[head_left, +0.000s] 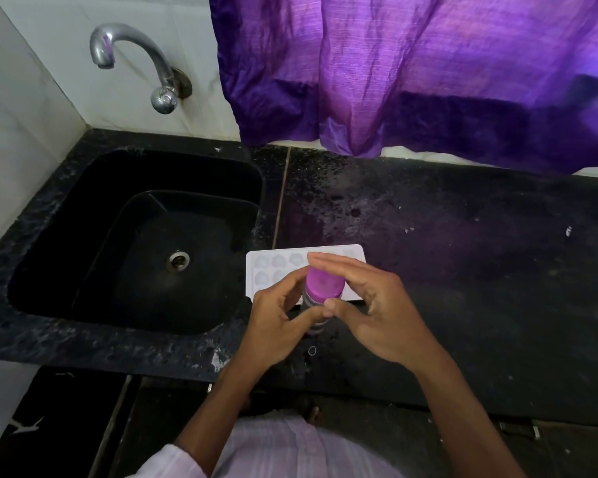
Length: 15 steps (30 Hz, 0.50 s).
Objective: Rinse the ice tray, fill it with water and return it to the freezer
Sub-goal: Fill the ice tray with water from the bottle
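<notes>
ctr [463, 270]: black speckled stone; we see a seam just right of the sink [83, 201]
ice tray [273, 267]: white, flat on ctr, beside sink's right rim
drops [325, 188]: scattered behind tray
bottle [321, 281]: pink cap, base hidden; we can't tell if it's on ctr

Ice tray [273, 267]: white, flat, rectangular with rounded corners, rows of shell-shaped cells; I see it lying level on the black counter [463, 236], just right of the sink [118, 174].
Cells: I can't tell if they hold water.
Bottle [323, 282]: upright, purple cap on, covering the tray's near edge.
</notes>
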Tool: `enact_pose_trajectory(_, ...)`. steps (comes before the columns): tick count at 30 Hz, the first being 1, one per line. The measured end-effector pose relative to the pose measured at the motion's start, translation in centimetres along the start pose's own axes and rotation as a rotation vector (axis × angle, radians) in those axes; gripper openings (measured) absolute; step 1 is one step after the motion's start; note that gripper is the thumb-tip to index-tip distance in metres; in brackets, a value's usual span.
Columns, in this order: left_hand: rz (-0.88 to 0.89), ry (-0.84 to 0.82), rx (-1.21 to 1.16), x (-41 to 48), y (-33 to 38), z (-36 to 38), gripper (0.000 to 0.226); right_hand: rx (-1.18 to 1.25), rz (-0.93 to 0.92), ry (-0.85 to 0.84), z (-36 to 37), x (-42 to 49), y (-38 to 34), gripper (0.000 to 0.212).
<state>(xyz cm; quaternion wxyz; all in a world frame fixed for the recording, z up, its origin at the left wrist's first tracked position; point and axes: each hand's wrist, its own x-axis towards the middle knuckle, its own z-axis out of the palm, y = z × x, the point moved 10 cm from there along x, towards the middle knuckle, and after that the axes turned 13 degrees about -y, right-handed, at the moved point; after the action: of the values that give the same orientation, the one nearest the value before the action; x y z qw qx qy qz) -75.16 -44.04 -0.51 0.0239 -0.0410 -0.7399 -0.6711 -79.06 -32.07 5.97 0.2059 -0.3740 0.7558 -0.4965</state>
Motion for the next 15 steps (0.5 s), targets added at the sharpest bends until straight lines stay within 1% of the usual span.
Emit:
enact_pose_trajectory(1, -0.003, 0.003, 0.008, 0.0, 0.0, 0.0, 0.051, -0.046, 0.017, 0.053, -0.5, 0.1, 0.2, 0.058)
enact_pose_trajectory(3, -0.003, 0.002, 0.040, 0.2, 0.0, 0.0, 0.050, -0.174, 0.122, 0.135, -1.2, 0.2, 0.5, 0.079)
enact_pose_trajectory(4, 0.002, -0.004, 0.046, 0.3, 0.1, 0.0, 0.052, -0.228, 0.174, 0.119, -1.0, 0.3, 0.5, 0.089)
enact_pose_trajectory(5, 0.010, -0.008, 0.039, 0.3, 0.1, 0.0, 0.055, -0.241, 0.201, 0.056, -0.3, 0.4, 0.6, 0.097)
enact_pose_trajectory(6, 0.019, -0.009, 0.026, 0.3, 0.1, -0.1, 0.055, -0.198, 0.200, -0.022, 0.6, 0.5, 0.6, 0.101)
enact_pose_trajectory(7, 0.025, -0.010, 0.014, 0.4, 0.1, -0.1, 0.055, -0.112, 0.181, -0.085, 1.2, 0.5, 0.5, 0.100)
enact_pose_trajectory(9, 0.026, -0.009, -0.003, 0.3, 0.0, -0.1, 0.053, 0.025, 0.104, -0.120, 1.3, 0.5, 0.0, 0.085)
enact_pose_trajectory(11, 0.000, -0.008, -0.008, 0.1, -0.1, 0.0, 0.052, -0.015, 0.050, -0.049, 0.2, 0.5, -0.3, 0.065)
enact_pose_trajectory(12, -0.012, -0.012, -0.002, 0.1, -0.3, 0.1, 0.050, -0.074, 0.046, 0.002, -0.3, 0.6, -0.2, 0.060)
enact_pose_trajectory(13, -0.019, -0.013, 0.012, 0.2, -0.5, 0.1, 0.049, -0.135, 0.059, 0.050, -0.6, 0.6, -0.1, 0.062)
enact_pose_trajectory(15, -0.026, -0.003, 0.043, 0.3, -0.5, -0.1, 0.052, -0.209, 0.134, 0.112, -0.8, 0.7, 0.3, 0.076)
